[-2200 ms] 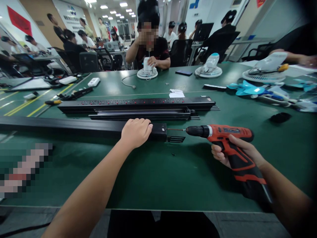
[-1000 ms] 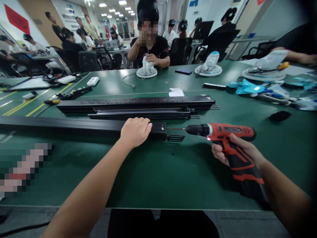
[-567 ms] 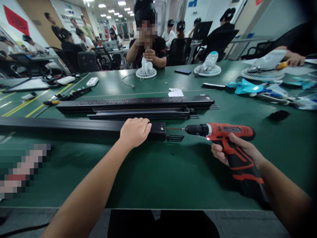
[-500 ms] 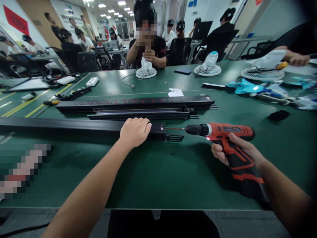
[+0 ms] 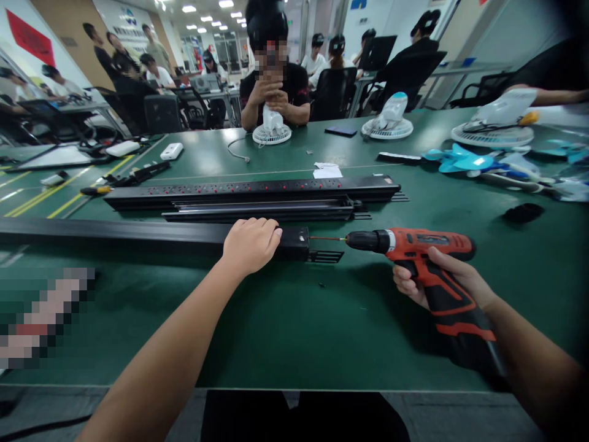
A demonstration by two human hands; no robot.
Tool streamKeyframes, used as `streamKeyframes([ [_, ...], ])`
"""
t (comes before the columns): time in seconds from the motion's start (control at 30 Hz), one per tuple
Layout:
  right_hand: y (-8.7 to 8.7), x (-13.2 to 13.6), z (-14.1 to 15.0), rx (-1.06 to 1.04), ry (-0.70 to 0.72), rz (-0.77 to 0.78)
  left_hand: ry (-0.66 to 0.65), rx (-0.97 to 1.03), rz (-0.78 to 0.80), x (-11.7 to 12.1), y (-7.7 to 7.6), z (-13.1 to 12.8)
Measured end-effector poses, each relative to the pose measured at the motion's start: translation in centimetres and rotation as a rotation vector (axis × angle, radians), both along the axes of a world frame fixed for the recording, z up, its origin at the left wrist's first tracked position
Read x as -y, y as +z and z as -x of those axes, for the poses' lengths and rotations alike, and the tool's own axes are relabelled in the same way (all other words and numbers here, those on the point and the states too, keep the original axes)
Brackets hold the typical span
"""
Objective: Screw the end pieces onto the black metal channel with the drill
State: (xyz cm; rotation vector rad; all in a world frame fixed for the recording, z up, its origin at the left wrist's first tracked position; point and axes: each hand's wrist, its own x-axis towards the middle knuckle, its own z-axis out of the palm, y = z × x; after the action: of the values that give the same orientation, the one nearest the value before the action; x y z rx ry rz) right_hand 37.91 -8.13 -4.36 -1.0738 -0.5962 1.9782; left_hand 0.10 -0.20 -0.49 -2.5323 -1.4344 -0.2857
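Note:
A long black rail-like housing [image 5: 138, 232] lies across the green table. My left hand [image 5: 251, 247] is wrapped over its top near the right end. My right hand [image 5: 453, 279] grips a red and black cordless drill [image 5: 427, 242] by its handle, a finger at the trigger. The drill's long thin bit [image 5: 326, 238] points left and its tip meets the housing's end face; whether it sits in a screw I cannot make out. Black prongs [image 5: 326, 256] stick out below that end. A small dark piece [image 5: 322, 285] lies on the table in front.
Behind the housing lie a black strip with red dots [image 5: 248, 187] and a narrower black rail [image 5: 262, 210]. White fan parts [image 5: 387, 126] and blue blades [image 5: 464, 159] are farther back. A co-worker [image 5: 276, 92] sits opposite. A screwdriver [image 5: 95, 191] lies at left.
Almost nothing has moved. The drill appears a few pixels further right, its bit still at the housing's end. Across the table, the co-worker's hands have shifted slightly.

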Motion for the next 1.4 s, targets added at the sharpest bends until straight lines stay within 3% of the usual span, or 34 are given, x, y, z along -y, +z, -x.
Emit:
streamKeyframes([
  [1.4,0.36,0.08,0.44,0.046,-0.021,-0.029,0.010,0.000,0.040,-0.07,0.15,-0.11],
])
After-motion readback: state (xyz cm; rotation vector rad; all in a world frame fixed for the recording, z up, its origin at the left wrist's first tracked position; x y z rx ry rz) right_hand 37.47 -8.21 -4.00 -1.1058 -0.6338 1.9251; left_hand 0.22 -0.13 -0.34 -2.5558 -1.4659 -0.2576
